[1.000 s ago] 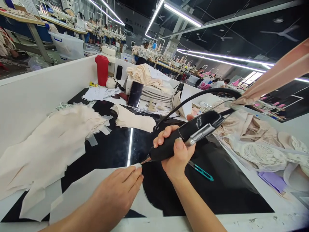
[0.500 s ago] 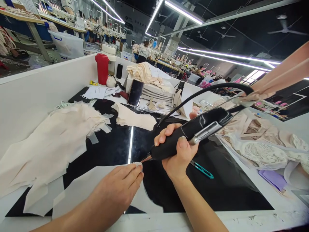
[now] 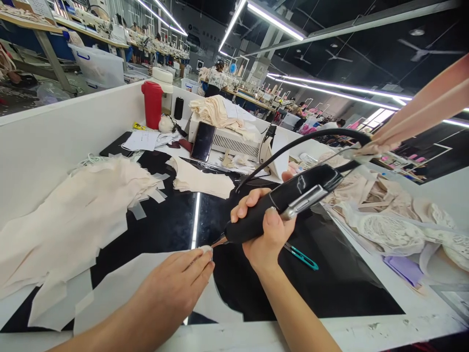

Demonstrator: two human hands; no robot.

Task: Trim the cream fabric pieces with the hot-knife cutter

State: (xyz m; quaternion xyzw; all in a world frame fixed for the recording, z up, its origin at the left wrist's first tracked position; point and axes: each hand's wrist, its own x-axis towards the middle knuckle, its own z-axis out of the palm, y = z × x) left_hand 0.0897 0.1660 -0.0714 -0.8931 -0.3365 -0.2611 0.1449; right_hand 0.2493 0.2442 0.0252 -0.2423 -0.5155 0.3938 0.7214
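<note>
Right hand (image 3: 269,239) and left hand (image 3: 181,278) are working close together over a black mat (image 3: 340,288), which is spreading beneath both. Left of the left hand, a large pile of beige fabric pieces (image 3: 73,210) is lying overlapped, pale strips jutting from its edge; well to the right of the right hand, a heap of beige and white garments (image 3: 381,193) is resting. Under the left hand, a pale sheet (image 3: 134,274) is lying spread. That hand is pressing down on it, fingers drawn together; its thumb is hidden, so whether it is also pinching the edge cannot be told. The right hand is grasping a black handheld tool (image 3: 256,217), its thumb lying near the silver lever (image 3: 306,200). Beyond both hands, a smaller beige stack (image 3: 203,183) is sitting apart, and just right of the right wrist teal snips (image 3: 303,257) are lying. Beside the left fingertips, the tool's coppery tip (image 3: 221,241) is pointing at the sheet's far edge; exact contact is hidden. Work on this sheet is seemingly under way and unfinished there, while the pile may be holding done or waiting pieces; nothing visible is settling which.
</note>
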